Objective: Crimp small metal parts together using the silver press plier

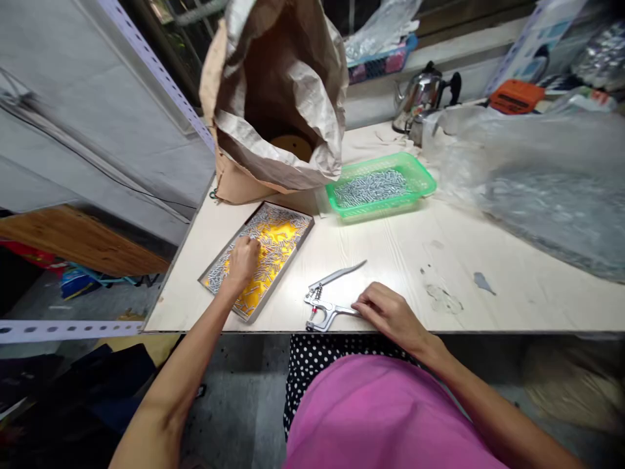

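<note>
My left hand (244, 259) is closed, fingertips down among many small silvery metal pins (278, 255) in a shallow tray (280, 280) with a yellow bottom. Whatever its fingers pinch is too small to make out. On the table's front part lie hand pliers (328, 311) of grey metal, with a spring and spread handles. My right hand (390, 311) has its fingers closed at the end of the lower handle of these pliers. Behind, a green plastic basket (417, 189) holds more of the small metal pieces.
A large open paper sack (278, 156) stands at the back left. To the right, a clear plastic bag (551, 189) of small pieces covers much of the table (400, 260). A metal kettle (424, 94) and an orange object (516, 96) are at the back.
</note>
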{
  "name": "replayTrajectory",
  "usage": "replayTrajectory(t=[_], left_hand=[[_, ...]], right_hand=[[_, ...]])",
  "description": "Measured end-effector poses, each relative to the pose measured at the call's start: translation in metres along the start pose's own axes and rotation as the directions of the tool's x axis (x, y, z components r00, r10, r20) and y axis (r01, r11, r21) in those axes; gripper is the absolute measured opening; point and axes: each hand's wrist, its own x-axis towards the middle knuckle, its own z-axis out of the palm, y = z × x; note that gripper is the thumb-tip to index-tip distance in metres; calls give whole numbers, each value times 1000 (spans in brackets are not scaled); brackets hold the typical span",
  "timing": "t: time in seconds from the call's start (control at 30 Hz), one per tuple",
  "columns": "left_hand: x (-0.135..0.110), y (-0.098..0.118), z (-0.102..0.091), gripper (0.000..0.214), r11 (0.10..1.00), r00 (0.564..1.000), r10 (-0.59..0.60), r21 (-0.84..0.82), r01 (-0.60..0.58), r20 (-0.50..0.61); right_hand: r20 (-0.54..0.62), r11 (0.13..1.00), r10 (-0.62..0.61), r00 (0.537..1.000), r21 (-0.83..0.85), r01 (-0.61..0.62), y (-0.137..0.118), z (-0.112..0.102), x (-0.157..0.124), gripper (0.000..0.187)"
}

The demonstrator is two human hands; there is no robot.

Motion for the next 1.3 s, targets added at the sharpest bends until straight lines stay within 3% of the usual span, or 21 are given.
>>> replayTrajectory(t=[0.07, 0.1, 0.17, 0.23, 0.3, 0.4, 0.57, 0.67, 0.77, 0.83, 0.97, 1.07, 1.2, 1.3], left_hand=[[-20, 18, -6, 25, 978, 994, -52, -205, 30, -98], [-34, 29, -9, 24, 940, 993, -87, -336, 56, -78], [-64, 53, -9, 25, 820, 990, -110, -554, 142, 90], [-91, 73, -3, 29, 696, 950, -102, -661, 280, 296], [-111, 85, 5, 33, 585, 890, -113, -694, 419, 442], [-123, 91, 15, 38, 438, 823, -123, -714, 547, 555], [-124, 92, 13, 41, 293, 793, -130, -741, 604, 595], [-128, 96, 10, 43, 262, 787, -182, -742, 617, 590], [-137, 99, 11, 38, 309, 831, -230, -772, 555, 506], [-143, 100, 12, 32, 425, 878, -256, -769, 479, 405], [-148, 94, 15, 20, 753, 952, -207, -584, 303, 228], [-142, 84, 18, 17, 893, 973, -139, -400, 204, 186], [-131, 75, 20, 19, 958, 985, -58, -268, 100, 161], [-128, 78, 12, 26, 947, 990, 10, -319, 37, 143]], right_hand=[[23, 993, -25, 999, -112, 27, 3, 0, -2, 17], [52, 985, -30, 998, -169, 39, 5, -1, -2, 17], [129, 965, -26, 991, -255, 58, 9, -1, -4, 23], [198, 952, -21, 980, -296, 81, 12, -1, -5, 27], [248, 942, -37, 968, -313, 117, 12, 0, -5, 26], [293, 923, -62, 954, -348, 167, 11, 1, -4, 21], [293, 896, -57, 954, -406, 179, 3, 3, 1, 20], [298, 865, -144, 944, -425, 266, -8, 9, 13, 19], [382, 809, -294, 876, -389, 441, -19, 18, 33, 19], [412, 792, -319, 853, -379, 479, -24, 22, 49, 20], [319, 835, -155, 935, -464, 296, -19, 16, 68, 23], [252, 859, -84, 964, -472, 198, -4, 1, 64, 32], [335, 860, -92, 938, -448, 244, 23, -17, 47, 78], [455, 867, -47, 889, -424, 263, 41, -24, 40, 108]])
